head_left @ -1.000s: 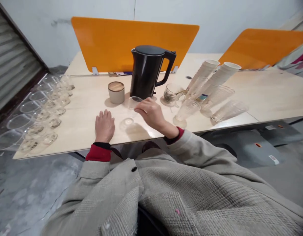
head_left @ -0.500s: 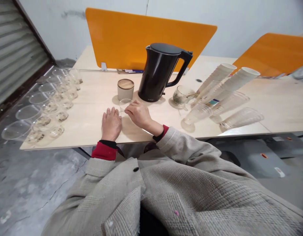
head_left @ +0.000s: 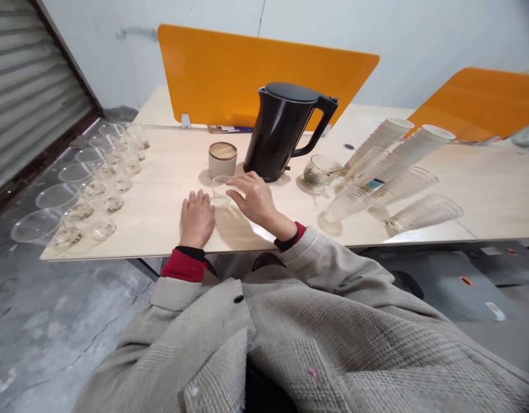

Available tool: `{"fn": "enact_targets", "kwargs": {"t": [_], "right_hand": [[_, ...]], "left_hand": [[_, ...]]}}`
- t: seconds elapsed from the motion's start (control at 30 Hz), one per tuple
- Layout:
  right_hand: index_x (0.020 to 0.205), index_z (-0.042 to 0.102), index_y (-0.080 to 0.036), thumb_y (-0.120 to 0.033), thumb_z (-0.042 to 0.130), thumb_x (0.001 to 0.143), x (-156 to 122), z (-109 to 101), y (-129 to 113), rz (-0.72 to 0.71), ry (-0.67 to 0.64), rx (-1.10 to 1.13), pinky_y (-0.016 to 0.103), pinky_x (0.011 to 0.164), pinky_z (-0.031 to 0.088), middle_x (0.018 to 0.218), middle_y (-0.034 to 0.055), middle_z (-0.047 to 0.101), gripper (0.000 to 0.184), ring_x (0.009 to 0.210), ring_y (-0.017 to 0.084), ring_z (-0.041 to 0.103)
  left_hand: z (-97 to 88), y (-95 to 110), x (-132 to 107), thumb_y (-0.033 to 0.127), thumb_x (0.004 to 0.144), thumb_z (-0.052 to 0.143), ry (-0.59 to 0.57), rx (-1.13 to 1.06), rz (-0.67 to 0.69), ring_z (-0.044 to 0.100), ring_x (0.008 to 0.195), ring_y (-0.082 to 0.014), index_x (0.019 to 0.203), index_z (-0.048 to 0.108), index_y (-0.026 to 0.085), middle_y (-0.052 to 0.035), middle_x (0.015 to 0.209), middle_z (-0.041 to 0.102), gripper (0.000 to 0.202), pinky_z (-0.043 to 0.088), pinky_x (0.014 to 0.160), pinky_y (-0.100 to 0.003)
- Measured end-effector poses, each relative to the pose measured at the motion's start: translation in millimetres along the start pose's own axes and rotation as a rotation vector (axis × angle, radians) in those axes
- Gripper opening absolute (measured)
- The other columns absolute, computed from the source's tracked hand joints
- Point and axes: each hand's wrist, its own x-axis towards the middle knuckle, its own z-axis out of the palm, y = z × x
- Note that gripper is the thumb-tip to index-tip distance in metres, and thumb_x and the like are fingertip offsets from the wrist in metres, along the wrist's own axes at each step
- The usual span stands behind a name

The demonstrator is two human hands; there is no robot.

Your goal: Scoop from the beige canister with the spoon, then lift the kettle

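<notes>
1 small clear glass stands on the worktop between the person's left hand and right hand, just in front of 1 wood-lidded canister. The left hand lies flat, its fingers close together; the right is open, its fingers spread beside the glass, pinching nothing. Farther along are 1 black electric kettle, 1 glass mug and 2 tilted stacks of paper cups. Clear plastic cups line the left edge, too overlapped to count.
</notes>
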Motion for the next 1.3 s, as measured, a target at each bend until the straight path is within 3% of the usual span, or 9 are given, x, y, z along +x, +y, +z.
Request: {"fn": "enact_targets", "kwargs": {"t": [0.17,0.27,0.47,0.63,0.87,1.0,1.1,1.2,1.3], "right_hand": [[0.131,0.077,-0.023,-0.034,0.06,0.106,18.1,-21.2,25.7,0.094,0.146,-0.019,0.049,0.112,0.051,0.131,0.0097,0.08,0.032,0.119,0.032,0.068],[0.142,0.071,-0.021,-0.039,0.06,0.105,45.6,-20.0,44.3,0.141,0.149,-0.017,0.051,0.114,0.051,0.139,0.0125,0.076,0.043,0.122,0.033,0.069],[0.155,0.06,-0.016,-0.046,0.065,0.103,103.5,10.6,53.0,0.155,-0.012,-0.026,0.053,0.124,0.044,0.161,0.0206,0.06,0.06,0.147,0.037,0.056],[0.164,0.048,-0.013,-0.045,0.08,0.091,124.4,33.2,50.0,0.237,-0.166,-0.048,0.057,0.128,0.04,0.169,0.0241,0.048,0.087,0.154,0.041,0.048],[0.148,0.062,-0.014,-0.043,0.081,0.089,128.6,40.3,57.4,0.256,-0.119,-0.057,0.053,0.117,0.05,0.145,0.0211,0.065,0.068,0.138,0.039,0.061],[0.146,0.061,-0.015,-0.042,0.082,0.091,125.4,17.1,48.5,0.205,-0.016,-0.083,0.054,0.116,0.049,0.141,0.0189,0.066,0.065,0.133,0.037,0.061],[0.149,0.057,-0.014,-0.043,0.083,0.091,114.2,-18.5,32.5,0.178,0.089,-0.1,0.054,0.119,0.048,0.146,0.0187,0.064,0.07,0.135,0.035,0.058],[0.149,0.056,-0.022,-0.047,0.086,0.088,87.0,-63.7,11.4,0.124,0.224,-0.096,0.054,0.124,0.047,0.15,0.016,0.061,0.073,0.141,0.034,0.054],[0.142,0.06,-0.032,-0.048,0.081,0.093,46.1,-100.5,-9.8,0.025,0.277,-0.07,0.054,0.129,0.045,0.147,0.0109,0.065,0.055,0.144,0.032,0.054]], "left_hand": [[2.3,-1.1,-1.0,0.028,0.109,0.031,0.006,-0.004,-0.001,0.036,0.166,-0.0393,0.159,0.054,0.011,-0.0155,0.174,0.048,0.058,0.029,0.136,-0.058],[6.8,-3.8,0.0,0.029,0.11,0.031,0.013,-0.011,-0.01,0.036,0.166,-0.0385,0.16,0.053,0.012,-0.0155,0.176,0.046,0.058,0.028,0.137,-0.058],[11.3,-6.6,0.6,0.028,0.111,0.032,0.041,-0.001,-0.013,0.038,0.166,-0.0363,0.16,0.054,0.014,-0.0147,0.175,0.047,0.055,0.031,0.136,-0.057],[8.7,-4.8,-1.2,0.025,0.111,0.032,0.048,0.011,-0.004,0.042,0.164,-0.0376,0.158,0.057,0.012,-0.0156,0.173,0.05,0.055,0.034,0.135,-0.059],[10.5,-6.8,-1.2,0.026,0.11,0.033,0.059,0.006,0.018,0.043,0.162,-0.0395,0.156,0.057,0.009,-0.0182,0.17,0.053,0.055,0.035,0.133,-0.06],[14.7,-7.8,-1.1,0.025,0.109,0.035,0.088,-0.041,0.015,0.044,0.162,-0.0395,0.154,0.059,0.011,-0.0176,0.168,0.055,0.053,0.035,0.133,-0.061],[17.5,-9.1,0.3,0.025,0.108,0.038,0.138,-0.119,0.008,0.046,0.161,-0.039,0.151,0.061,0.013,-0.0177,0.166,0.058,0.05,0.035,0.133,-0.062],[18.6,-13.4,3.9,0.026,0.106,0.045,0.212,-0.265,-0.02,0.048,0.16,-0.0406,0.144,0.066,0.013,-0.0215,0.163,0.06,0.046,0.035,0.132,-0.066],[17.2,-20.1,5.9,0.03,0.105,0.051,0.331,-0.513,-0.091,0.06,0.15,-0.037,0.133,0.074,0.015,-0.0206,0.152,0.07,0.039,0.04,0.13,-0.062]]}}
